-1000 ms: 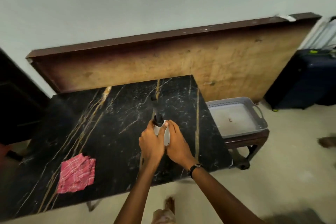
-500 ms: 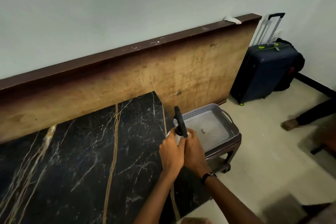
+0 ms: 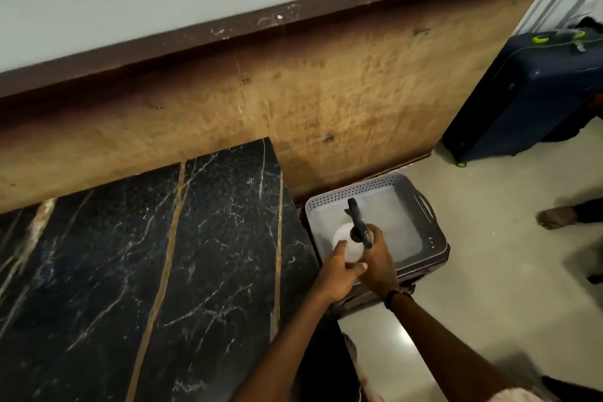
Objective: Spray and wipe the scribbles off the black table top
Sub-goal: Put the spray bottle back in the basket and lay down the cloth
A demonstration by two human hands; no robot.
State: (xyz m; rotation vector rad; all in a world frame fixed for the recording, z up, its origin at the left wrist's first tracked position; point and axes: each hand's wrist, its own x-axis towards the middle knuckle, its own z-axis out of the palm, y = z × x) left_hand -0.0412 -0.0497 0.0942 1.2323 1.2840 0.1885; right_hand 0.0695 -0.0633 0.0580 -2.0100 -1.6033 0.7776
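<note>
A white spray bottle (image 3: 345, 237) with a black trigger head (image 3: 359, 222) sits low inside the grey perforated tray (image 3: 421, 209), right of the black marble table top (image 3: 137, 271). My right hand (image 3: 377, 263) grips the bottle's neck from the near side. My left hand (image 3: 337, 274) holds the bottle's left side, fingers curled around it. No scribbles show on the visible part of the table. The red cloth is out of view.
The tray rests on a small dark wooden stool (image 3: 375, 295). A large wooden board (image 3: 293, 91) leans on the wall behind. A navy suitcase (image 3: 535, 91) stands at the right. Another person's foot (image 3: 554, 217) is on the floor at the right.
Both hands carried the spray bottle from above the table top rightward and down into the grey tray. The view swung right, and the red cloth left the frame.
</note>
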